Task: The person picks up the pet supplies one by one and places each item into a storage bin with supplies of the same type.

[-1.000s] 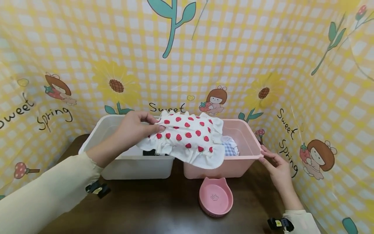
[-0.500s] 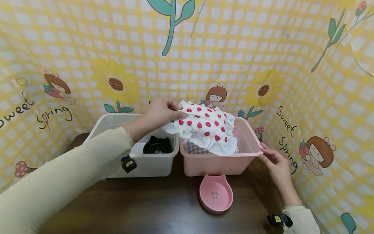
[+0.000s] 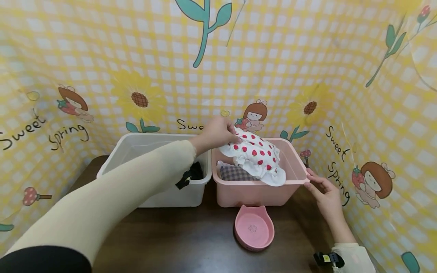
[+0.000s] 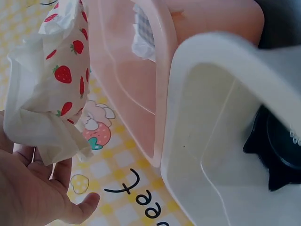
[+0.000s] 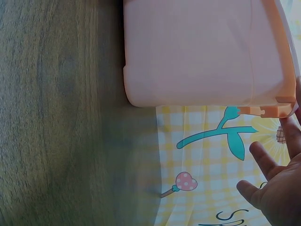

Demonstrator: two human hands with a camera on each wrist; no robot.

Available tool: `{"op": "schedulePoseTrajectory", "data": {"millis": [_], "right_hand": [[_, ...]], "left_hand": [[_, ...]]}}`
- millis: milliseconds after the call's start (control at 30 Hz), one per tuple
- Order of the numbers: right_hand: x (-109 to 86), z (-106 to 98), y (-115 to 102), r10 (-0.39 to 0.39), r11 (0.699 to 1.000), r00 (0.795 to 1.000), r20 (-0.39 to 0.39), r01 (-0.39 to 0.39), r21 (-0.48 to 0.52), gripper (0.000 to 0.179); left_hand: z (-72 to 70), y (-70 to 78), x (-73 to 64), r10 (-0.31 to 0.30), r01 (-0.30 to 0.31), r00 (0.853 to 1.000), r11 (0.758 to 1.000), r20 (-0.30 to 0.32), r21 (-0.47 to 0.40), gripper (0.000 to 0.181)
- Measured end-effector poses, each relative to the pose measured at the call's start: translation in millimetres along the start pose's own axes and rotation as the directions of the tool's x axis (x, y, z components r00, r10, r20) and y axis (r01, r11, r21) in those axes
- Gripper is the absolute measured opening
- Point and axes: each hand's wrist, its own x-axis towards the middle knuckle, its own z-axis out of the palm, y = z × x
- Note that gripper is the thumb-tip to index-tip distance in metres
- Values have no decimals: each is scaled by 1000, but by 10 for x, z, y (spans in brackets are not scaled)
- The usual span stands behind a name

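Observation:
A small white garment (image 3: 261, 151) with ruffles and a strawberry print hangs over the pink bin (image 3: 257, 195), its lower ruffle draped across the front rim. At its raised left end, my left hand (image 3: 217, 132) grips the ruffled edge; the left wrist view shows the thumb standing apart, with the fingertips hidden behind cloth. My right hand (image 3: 327, 194) holds the front right corner of the pink bin's rim between thumb and fingers. Inside that bin lies a checked piece of cloth (image 3: 237, 173) with a white frill, partly covered by the garment.
Left of the pink bin stands a white bin (image 3: 174, 195) with a black cat-eared bowl (image 4: 280, 148) inside, mostly behind my left sleeve. A pink cat-eared bowl (image 3: 254, 228) sits before the pink bin on the dark wooden table (image 3: 191, 242). Yellow checked sheeting (image 3: 191, 91) surrounds the back and sides.
My left hand has carried the strawberry garment rightward from over the white bin to over the pink bin, where it now tilts lower. The right hand stays at the rim corner.

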Motion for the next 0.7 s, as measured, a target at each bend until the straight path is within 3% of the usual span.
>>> {"op": "schedulePoseTrajectory", "data": {"millis": [100,233,467,700], "right_hand": [[-5,-11,-7,31,1000,1000,-3,-31,7,32],[-25,1,-40,36,999,999,4,-36,8,33],[-44,-2,-38,22,999,1000,-5,-22,23,33],[-18,13,-20,38,999,999,-11,-38,-29,35]], "left_hand": [[55,28,97,11,-11,1000,996,5,84,29],[111,46,156,-25,31,999,986,-38,166,31],[294,-31,167,-105,107,994,993,-43,58,32],[458,-104,194,-123,123,992,990,-4,69,32]]}}
